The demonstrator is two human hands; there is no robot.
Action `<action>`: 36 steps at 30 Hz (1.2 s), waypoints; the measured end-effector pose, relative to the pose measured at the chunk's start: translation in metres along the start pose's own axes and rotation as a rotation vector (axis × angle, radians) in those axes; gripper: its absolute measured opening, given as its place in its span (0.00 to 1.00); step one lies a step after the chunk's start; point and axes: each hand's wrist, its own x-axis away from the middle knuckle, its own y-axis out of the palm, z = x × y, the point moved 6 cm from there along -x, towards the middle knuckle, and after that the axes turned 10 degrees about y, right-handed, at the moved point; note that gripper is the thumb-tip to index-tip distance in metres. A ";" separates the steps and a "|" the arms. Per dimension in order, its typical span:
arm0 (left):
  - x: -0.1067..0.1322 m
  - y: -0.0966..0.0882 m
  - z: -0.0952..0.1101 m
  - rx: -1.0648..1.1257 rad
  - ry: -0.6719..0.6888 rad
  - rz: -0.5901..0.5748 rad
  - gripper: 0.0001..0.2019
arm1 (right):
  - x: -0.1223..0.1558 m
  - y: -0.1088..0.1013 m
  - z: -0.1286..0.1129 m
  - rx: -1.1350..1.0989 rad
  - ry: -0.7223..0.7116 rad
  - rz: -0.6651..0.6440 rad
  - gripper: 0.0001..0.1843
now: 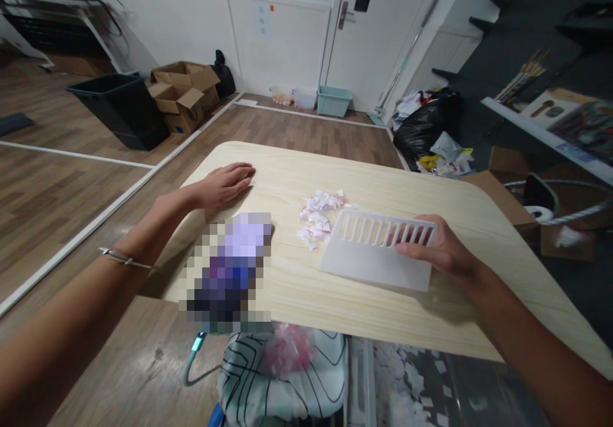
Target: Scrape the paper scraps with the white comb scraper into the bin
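My right hand [438, 248] grips a white plastic scraper [378, 248] with a row of slots along its top edge; the scraper lies tilted on the light wooden table [335, 312]. Just left of the scraper sits a small pile of pink and white paper scraps [318, 213]. My left hand [225, 184] lies flat on the table near its far left edge, fingers stretched out, holding nothing. A thin bracelet [125, 259] circles my left forearm. A blurred-out purple object [230, 274] rests on the table between my arms.
Below the table's near edge are a patterned bag [282, 376] with pink scraps and a bin of white paper bits [412, 382]. A black bin [122, 108], cardboard boxes [184, 95], a black rubbish bag [426, 124] and a teal basket [332, 100] stand on the wooden floor.
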 end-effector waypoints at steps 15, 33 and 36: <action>-0.041 -0.001 -0.023 -0.104 -0.159 0.065 0.39 | 0.015 -0.003 -0.006 0.071 -0.009 0.089 0.19; -0.021 0.006 -0.021 0.006 -0.211 0.049 0.42 | 0.038 0.011 0.002 0.080 0.017 0.072 0.21; -0.020 0.006 -0.021 0.020 -0.200 0.048 0.42 | 0.043 0.007 0.012 0.093 0.024 0.091 0.23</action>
